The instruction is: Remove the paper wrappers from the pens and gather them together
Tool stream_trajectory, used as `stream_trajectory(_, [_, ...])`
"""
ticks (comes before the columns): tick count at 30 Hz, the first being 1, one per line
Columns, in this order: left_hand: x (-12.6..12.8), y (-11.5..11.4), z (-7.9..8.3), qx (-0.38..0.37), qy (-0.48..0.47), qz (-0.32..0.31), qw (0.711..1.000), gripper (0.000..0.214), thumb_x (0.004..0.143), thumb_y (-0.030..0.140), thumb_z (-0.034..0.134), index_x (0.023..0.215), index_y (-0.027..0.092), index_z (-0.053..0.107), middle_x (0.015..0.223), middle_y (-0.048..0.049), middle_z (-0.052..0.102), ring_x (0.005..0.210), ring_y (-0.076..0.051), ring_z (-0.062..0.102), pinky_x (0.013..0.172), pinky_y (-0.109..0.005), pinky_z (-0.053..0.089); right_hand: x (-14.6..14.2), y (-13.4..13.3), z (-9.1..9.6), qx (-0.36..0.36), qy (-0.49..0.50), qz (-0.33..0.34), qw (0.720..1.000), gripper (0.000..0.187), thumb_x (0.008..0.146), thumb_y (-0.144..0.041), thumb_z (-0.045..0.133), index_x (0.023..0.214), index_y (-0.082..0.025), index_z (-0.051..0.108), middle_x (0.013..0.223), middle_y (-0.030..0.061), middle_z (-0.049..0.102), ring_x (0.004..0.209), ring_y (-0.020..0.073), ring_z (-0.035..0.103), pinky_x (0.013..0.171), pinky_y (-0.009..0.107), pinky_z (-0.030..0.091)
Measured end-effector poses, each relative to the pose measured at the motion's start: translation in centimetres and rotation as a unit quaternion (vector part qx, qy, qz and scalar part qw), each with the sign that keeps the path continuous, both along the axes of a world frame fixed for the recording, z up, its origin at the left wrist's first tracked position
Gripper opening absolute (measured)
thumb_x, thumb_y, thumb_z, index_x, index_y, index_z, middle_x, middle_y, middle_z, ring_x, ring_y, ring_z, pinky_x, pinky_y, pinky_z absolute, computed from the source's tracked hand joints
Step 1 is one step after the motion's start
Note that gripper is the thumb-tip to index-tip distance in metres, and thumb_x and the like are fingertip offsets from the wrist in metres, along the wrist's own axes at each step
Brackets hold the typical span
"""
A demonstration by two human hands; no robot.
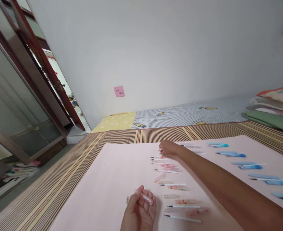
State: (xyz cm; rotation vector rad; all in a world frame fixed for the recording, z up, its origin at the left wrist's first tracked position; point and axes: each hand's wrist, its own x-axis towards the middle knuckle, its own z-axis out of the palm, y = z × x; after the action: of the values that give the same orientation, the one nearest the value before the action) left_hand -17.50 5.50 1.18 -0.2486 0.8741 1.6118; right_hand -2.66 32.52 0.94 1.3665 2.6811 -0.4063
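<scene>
My left hand (141, 210) is palm up low in the middle, its thumb and fingers holding a short clear pink pen barrel (147, 199). Farther off, my right hand (169, 149) reaches across to the far end of a row of pen parts. Its curled fingertips pinch a small pale pen part (160, 149), mostly hidden. Below that hand lie white pen refills with dark tips (165, 171) and pink pen barrels (169, 166). Nearer me, clear caps (170, 196), reddish-patterned barrels (187, 202) and another refill (182, 219) lie side by side.
Blue pen parts (249, 166) form another row on the right, beyond my right forearm. Everything lies on a pale pink sheet (100, 179) over a striped mat (59, 179). Folded cloths (271, 118) are stacked at the back right. A pink note (119, 91) sticks to the wall.
</scene>
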Motion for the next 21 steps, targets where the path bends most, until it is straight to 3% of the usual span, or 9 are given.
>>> stream_trajectory(9, [0.1, 0.1, 0.1, 0.006, -0.018, 0.003, 1.000, 0.009, 0.085, 0.006, 0.056, 0.090, 0.010, 0.061, 0.068, -0.0081, 0.067, 0.060, -0.018, 0.068, 0.063, -0.033, 0.059, -1.6, -1.2, 0.8, -0.007, -0.017, 0.029, 0.999, 0.029, 0.095, -0.033, 0.062, 0.118, -0.016, 0.063, 0.118, 0.0069, 0.065, 0.098, 0.0215, 0.066, 0.083, 0.040, 0.057])
stream_trajectory(15, [0.5, 0.1, 0.9, -0.009, -0.030, 0.009, 0.999, 0.013, 0.083, 0.005, 0.050, 0.086, 0.010, 0.061, 0.066, -0.0072, 0.065, 0.056, -0.016, 0.063, 0.057, -0.030, 0.056, -4.1, -2.7, 1.1, 0.039, -0.025, 0.027, 0.999, 0.032, 0.094, -0.033, 0.063, 0.121, -0.015, 0.061, 0.123, 0.0099, 0.063, 0.105, 0.0233, 0.064, 0.089, 0.044, 0.054])
stream_trajectory(21, [0.4, -0.1, 1.1, 0.044, -0.051, -0.012, 0.998, 0.022, 0.083, 0.009, 0.046, 0.067, 0.012, 0.061, 0.047, 0.0034, 0.042, 0.036, -0.007, 0.035, 0.035, -0.018, 0.028, -3.3, -3.3, 4.1, 0.042, -0.031, 0.008, 0.999, 0.030, 0.095, -0.034, 0.061, 0.119, -0.015, 0.062, 0.118, 0.0079, 0.065, 0.100, 0.0215, 0.066, 0.085, 0.042, 0.056])
